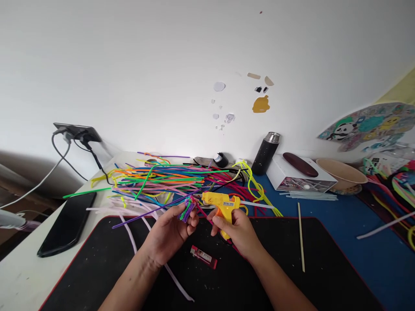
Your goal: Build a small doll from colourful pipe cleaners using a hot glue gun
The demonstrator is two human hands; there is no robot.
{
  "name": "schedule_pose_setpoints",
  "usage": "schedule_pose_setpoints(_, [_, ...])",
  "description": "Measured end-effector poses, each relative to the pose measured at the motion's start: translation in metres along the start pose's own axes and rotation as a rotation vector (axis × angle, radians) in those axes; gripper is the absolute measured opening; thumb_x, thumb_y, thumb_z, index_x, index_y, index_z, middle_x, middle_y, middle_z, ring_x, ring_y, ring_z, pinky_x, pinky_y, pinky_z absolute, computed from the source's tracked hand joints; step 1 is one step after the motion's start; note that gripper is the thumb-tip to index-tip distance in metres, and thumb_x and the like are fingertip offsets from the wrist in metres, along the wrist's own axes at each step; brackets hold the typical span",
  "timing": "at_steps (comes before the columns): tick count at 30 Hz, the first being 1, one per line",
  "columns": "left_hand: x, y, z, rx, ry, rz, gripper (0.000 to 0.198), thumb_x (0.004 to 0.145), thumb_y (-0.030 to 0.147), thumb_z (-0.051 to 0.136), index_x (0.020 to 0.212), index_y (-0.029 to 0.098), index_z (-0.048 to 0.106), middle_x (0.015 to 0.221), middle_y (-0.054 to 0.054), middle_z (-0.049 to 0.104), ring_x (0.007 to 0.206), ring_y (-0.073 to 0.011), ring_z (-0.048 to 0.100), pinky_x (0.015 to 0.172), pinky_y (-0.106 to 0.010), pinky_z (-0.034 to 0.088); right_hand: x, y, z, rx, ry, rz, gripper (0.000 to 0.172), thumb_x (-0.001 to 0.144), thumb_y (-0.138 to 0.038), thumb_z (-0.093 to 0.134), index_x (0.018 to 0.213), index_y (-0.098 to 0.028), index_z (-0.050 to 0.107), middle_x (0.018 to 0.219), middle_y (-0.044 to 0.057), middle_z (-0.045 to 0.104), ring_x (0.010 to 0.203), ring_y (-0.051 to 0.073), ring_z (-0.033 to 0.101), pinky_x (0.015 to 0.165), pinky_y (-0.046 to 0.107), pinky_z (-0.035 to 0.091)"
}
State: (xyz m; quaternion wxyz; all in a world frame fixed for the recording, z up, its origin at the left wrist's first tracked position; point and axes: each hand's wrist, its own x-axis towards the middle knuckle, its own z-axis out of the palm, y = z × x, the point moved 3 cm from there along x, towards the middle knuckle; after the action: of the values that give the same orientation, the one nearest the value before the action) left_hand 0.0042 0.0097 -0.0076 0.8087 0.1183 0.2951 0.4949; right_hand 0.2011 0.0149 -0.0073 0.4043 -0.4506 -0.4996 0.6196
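My left hand is closed around a small folded bundle of purple, green and red pipe cleaners, held above the black mat. Wrapped round the handle of a yellow hot glue gun is my right hand. The gun's nozzle points left, close to the top of the bundle; whether they touch I cannot tell. A whitish glue stick sticks out of the gun's back end. Below the hands, a red lighter lies on the mat.
Loose pipe cleaners are heaped behind the mat. A black thermos, a white box and a bowl stand at the back right. A wooden stick lies at right, a black slab-like object at left.
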Motion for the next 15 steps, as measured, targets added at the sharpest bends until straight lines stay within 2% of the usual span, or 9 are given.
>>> schedule_pose_setpoints(6, [-0.001, -0.003, 0.002, -0.005, -0.033, -0.008, 0.018, 0.079, 0.022, 0.088, 0.089, 0.01, 0.078, 0.078, -0.006, 0.071, 0.071, -0.0156, 0.07, 0.062, -0.021, 0.06, 0.003, -0.001, -0.001, 0.072, 0.08, -0.04, 0.051, 0.078, -0.062, 0.086, 0.099, -0.016, 0.076, 0.063, 0.003, 0.07, 0.058, 0.017, 0.063, 0.051, 0.025, 0.038])
schedule_pose_setpoints(11, [-0.001, -0.007, 0.003, 0.006, -0.08, -0.029, 0.02, 0.08, 0.025, 0.089, 0.085, 0.008, 0.079, 0.079, -0.008, 0.074, 0.074, -0.0172, 0.073, 0.067, -0.022, 0.062, 0.005, 0.001, 0.008, 0.119, 0.045, -0.012, 0.051, 0.075, -0.058, 0.09, 0.1, -0.016, 0.077, 0.072, 0.003, 0.073, 0.061, 0.018, 0.068, 0.055, 0.026, 0.044])
schedule_pose_setpoints(15, [-0.001, -0.009, 0.003, -0.001, -0.108, -0.037, 0.02, 0.082, 0.025, 0.088, 0.086, 0.007, 0.079, 0.079, -0.009, 0.075, 0.074, -0.0164, 0.073, 0.069, -0.021, 0.062, 0.005, 0.004, 0.015, 0.16, 0.015, -0.007, 0.046, 0.074, -0.053, 0.091, 0.098, -0.016, 0.076, 0.075, 0.003, 0.074, 0.058, 0.016, 0.067, 0.054, 0.025, 0.041])
